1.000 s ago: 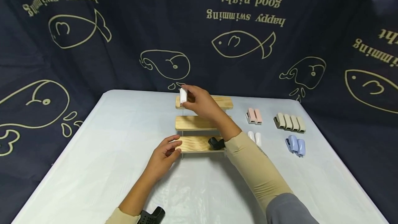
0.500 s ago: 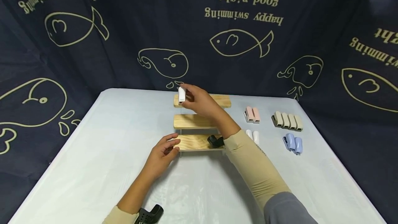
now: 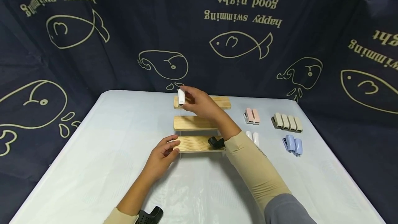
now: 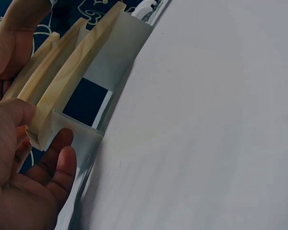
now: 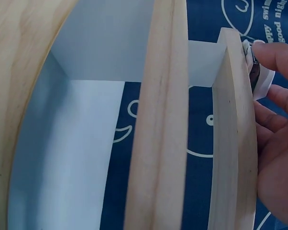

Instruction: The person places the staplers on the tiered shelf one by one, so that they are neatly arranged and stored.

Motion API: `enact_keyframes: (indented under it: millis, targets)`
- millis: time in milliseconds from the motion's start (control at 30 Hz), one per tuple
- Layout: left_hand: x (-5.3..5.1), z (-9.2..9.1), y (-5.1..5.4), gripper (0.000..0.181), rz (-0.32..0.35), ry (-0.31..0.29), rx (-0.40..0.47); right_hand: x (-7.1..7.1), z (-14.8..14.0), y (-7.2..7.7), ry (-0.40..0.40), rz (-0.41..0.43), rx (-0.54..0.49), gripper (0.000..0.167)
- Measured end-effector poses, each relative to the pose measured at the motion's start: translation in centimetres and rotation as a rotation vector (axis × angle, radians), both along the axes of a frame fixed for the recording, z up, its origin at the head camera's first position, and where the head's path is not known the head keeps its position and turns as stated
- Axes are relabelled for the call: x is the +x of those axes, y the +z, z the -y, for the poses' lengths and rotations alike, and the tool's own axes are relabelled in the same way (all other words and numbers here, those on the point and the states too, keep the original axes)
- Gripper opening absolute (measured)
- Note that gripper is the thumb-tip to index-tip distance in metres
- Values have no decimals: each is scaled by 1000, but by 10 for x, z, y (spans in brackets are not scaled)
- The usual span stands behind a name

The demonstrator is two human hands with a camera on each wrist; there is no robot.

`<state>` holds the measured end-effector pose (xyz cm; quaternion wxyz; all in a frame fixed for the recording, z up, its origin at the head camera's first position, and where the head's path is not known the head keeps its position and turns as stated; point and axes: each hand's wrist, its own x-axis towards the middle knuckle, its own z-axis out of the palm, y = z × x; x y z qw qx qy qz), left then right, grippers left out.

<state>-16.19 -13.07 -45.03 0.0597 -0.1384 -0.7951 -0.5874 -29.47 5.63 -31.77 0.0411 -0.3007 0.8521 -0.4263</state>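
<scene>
In the head view, a white stapler [image 3: 181,96] is at the left end of the top wooden shelf [image 3: 222,102], pinched between the thumb and fingers of my right hand [image 3: 200,103]. The right wrist view shows the white stapler [image 5: 264,82] against the top board [image 5: 247,129], with the right hand [image 5: 280,124] around it. My left hand [image 3: 160,158] is at the left end of the bottom board [image 3: 194,144], fingers spread and slightly bent. Up close, the left hand [image 4: 27,167] has its fingers around the end of the bottom board [image 4: 70,76] and its clear support.
Right of the stand lie two pink staplers [image 3: 252,116], two white ones [image 3: 255,138] partly behind the right sleeve, a row of several beige ones [image 3: 287,122] and two blue ones [image 3: 293,145]. A dark printed cloth [image 3: 124,68] hangs behind the table.
The white stapler and right hand stay at the top shelf's left end, with only slight movement. The left hand keeps its place. The whole head view has shifted a little.
</scene>
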Motion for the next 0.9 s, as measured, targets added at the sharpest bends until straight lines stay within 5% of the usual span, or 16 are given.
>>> enact_keyframes:
  millis: [400,900]
  targets:
    - [2,-3,0,30,18,-4,8,9,-15,-3,-18,-63,9,66]
    - [1,-1,0,31,10,5,-4,64,-94,-21,-182,-226,-161,49]
